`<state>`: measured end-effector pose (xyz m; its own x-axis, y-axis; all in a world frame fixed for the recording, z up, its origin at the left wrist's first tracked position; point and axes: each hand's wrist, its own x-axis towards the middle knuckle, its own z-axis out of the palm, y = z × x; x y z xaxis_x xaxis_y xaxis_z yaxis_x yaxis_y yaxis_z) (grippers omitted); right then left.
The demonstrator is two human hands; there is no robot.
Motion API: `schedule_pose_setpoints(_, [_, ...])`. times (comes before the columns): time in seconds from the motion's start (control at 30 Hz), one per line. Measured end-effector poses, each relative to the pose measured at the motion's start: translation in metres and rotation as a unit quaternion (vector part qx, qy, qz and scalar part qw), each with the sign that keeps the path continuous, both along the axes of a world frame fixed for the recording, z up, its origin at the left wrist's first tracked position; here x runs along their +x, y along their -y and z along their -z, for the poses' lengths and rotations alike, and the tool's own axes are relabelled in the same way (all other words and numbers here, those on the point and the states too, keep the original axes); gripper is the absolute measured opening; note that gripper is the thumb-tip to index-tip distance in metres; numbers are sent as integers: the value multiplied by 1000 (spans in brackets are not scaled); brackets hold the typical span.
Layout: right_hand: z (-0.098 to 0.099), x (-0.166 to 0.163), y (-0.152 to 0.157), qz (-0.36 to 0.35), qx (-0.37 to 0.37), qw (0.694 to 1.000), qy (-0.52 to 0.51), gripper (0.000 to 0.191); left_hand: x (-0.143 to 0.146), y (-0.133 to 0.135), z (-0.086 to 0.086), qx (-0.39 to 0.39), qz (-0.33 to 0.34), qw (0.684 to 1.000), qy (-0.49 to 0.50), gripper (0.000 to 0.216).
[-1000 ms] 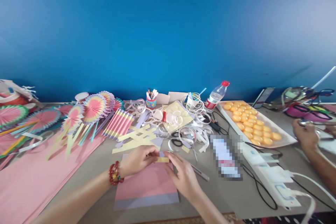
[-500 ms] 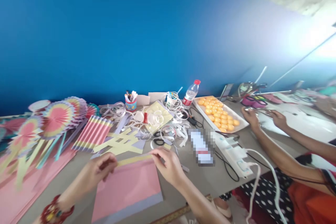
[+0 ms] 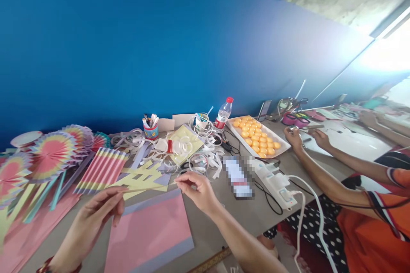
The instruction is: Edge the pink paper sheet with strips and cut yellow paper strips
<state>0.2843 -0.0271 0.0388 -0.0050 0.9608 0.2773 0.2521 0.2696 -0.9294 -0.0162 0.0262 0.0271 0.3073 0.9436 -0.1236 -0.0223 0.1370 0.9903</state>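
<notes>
Between my two hands stretches a narrow yellow paper strip (image 3: 150,187), seen nearly edge-on. My left hand (image 3: 92,217) pinches its left end between thumb and fingers. The right end is pinched by the fingertips of my right hand (image 3: 199,192). Just below and nearer to me lies a pink paper sheet (image 3: 149,228) with purple bands along its far and near edges. Behind the strip, several loose yellow strips (image 3: 145,177) lie crossed over purple paper. A pleated pink, yellow and purple paper (image 3: 102,170) is left of them.
Paper rosettes (image 3: 53,155) and pink sheets (image 3: 41,234) fill the left. At the back are a pencil cup (image 3: 150,130), curled white strips (image 3: 205,162), a bottle (image 3: 224,113) and a tray of orange pieces (image 3: 256,136). A phone (image 3: 237,177) and power strip (image 3: 273,183) precede a co-worker's hands (image 3: 294,138).
The yellow strip has come up off the far edge of the pink sheet, and the purple band there now shows. My left hand has moved left and nearer. The view has swung right.
</notes>
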Motion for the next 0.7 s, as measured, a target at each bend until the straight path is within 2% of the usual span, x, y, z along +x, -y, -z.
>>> schedule_pose_setpoints(0.13, [-6, 0, -8, -14, -3, 998, -58, 22, 0, -3, -2, -31, -3, 999, 42, 24])
schedule_pose_setpoints(0.27, [-9, -3, -13, -24, -22, 989, -142, 23, 4, -6, -4, -26, -28, 996, 81, 30])
schedule_pose_setpoints(0.4, [-6, -4, -16, -7, -18, 990, -142, 23, 6, -7, -5, 29, -68, 996, -41, 36])
schedule_pose_setpoints(0.53, [-1, -1, -13, 6, -14, 993, -121, 24, 9, -9, -3, 89, -40, 991, -95, 48])
schedule_pose_setpoints(0.6, [1, 0, -10, 19, -19, 995, -100, 28, 12, -8, -3, 100, -22, 988, -111, 44])
schedule_pose_setpoints(0.7, [5, 4, -7, 34, -48, 996, -67, 22, 15, -6, -4, 98, 5, 988, -118, 31])
